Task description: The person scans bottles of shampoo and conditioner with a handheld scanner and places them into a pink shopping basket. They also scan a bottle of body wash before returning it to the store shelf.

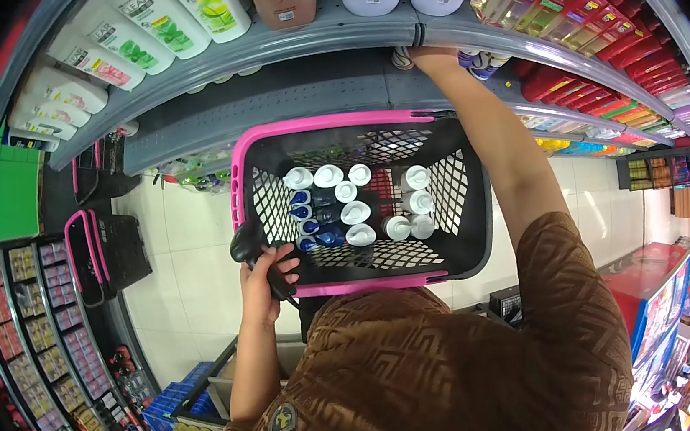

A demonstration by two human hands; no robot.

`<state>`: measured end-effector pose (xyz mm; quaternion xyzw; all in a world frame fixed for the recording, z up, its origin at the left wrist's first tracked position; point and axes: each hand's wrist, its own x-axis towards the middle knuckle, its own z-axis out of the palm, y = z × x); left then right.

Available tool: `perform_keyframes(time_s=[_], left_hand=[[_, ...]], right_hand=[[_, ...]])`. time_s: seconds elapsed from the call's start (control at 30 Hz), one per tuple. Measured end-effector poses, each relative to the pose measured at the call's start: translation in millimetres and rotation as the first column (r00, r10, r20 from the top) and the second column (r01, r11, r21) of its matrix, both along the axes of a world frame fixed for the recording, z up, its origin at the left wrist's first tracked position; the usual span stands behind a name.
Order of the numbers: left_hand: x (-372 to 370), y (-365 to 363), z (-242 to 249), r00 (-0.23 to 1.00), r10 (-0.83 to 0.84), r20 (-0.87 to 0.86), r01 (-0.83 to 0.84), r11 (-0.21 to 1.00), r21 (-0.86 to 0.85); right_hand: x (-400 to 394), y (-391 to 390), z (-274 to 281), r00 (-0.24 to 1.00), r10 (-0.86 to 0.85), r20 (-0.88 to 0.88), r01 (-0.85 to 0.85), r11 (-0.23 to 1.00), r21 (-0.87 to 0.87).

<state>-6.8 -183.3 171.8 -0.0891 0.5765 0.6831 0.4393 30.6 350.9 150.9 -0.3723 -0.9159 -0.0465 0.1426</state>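
Black device (248, 242) clamped in my left hand (270, 272) near left edge of basket (319, 124); my right hand (432, 56) under upper shelf (277, 48), grip hidden, cannot tell.

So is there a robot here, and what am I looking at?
No robot: this is a person working with bare hands, and the one picture comes from a camera worn on the head, looking down. A black basket with a pink rim holds white-topped bottles and blue-topped bottles. The left hand grips a black handheld device, perhaps a scanner. The right hand reaches below the upper shelf; its fingers are hidden, so I can't tell what they hold.
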Motion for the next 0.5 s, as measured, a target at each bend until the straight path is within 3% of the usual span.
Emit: perform_keyframes(time_s=[0.17,0.23,0.27,0.33,0.37,0.43,0.5], left_hand=[[-1.6,10.7,3.5,0.997,-0.071,-0.018,0.071,0.997,-0.014],[0.7,14.4,6.5,0.995,-0.092,-0.03,0.092,0.996,-0.016],[2.1,16.3,8.8,0.994,-0.103,-0.033,0.102,0.994,-0.031],[3.9,16.2,7.8,0.992,-0.12,-0.04,0.119,0.993,-0.02],[4.2,15.9,7.8,0.991,-0.13,-0.043,0.129,0.992,-0.013],[4.7,17.4,11.5,0.991,-0.123,-0.047,0.123,0.992,0.012],[7.2,16.3,11.4,0.993,-0.111,-0.037,0.112,0.993,0.027]], right_hand=[[12.4,-12.6,-11.8,0.972,0.071,-0.223,-0.039,0.989,0.146],[16.8,-10.6,-9.7,0.999,0.017,-0.043,-0.017,1.0,-0.001],[21.1,-12.7,-11.9,0.999,0.008,-0.048,-0.008,1.0,0.001],[28.4,-14.9,-22.3,0.974,-0.121,-0.191,0.071,0.966,-0.247],[36.3,-14.8,-21.3,0.973,-0.118,-0.196,0.069,0.968,-0.241],[62.3,-24.4,-15.0,0.873,-0.334,-0.356,0.166,0.889,-0.427],[91.5,-35.5,-13.0,0.718,-0.36,-0.595,0.025,0.868,-0.495]])
